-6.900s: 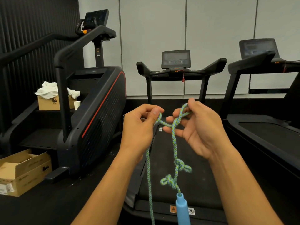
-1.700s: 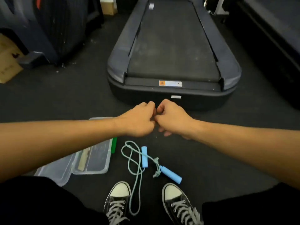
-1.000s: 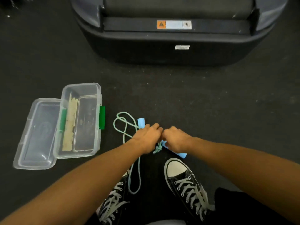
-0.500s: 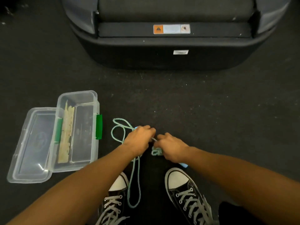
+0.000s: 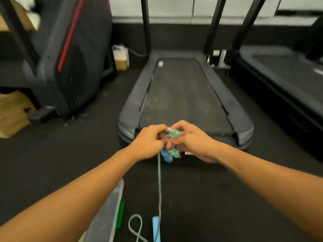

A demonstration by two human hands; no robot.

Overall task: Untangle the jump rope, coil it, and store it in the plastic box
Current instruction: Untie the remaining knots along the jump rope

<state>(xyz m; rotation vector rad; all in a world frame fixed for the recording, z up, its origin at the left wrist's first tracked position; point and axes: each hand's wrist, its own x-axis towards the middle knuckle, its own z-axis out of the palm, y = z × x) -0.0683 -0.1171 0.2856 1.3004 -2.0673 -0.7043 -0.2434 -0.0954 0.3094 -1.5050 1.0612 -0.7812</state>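
Green-blue knot (image 5: pixel 173 133) mid-frame, pinched between left hand (image 5: pixel 150 143) and right hand (image 5: pixel 192 142); jump rope (image 5: pixel 159 180) hangs straight down toward bottom edge.

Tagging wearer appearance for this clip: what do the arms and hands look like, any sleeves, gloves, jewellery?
Both forearms are bare for their whole visible length, with no sleeves in view. The left hand and right hand are bare: no gloves, and no watch, band or ring shows on the visible parts. No markings or cables are visible on either arm.
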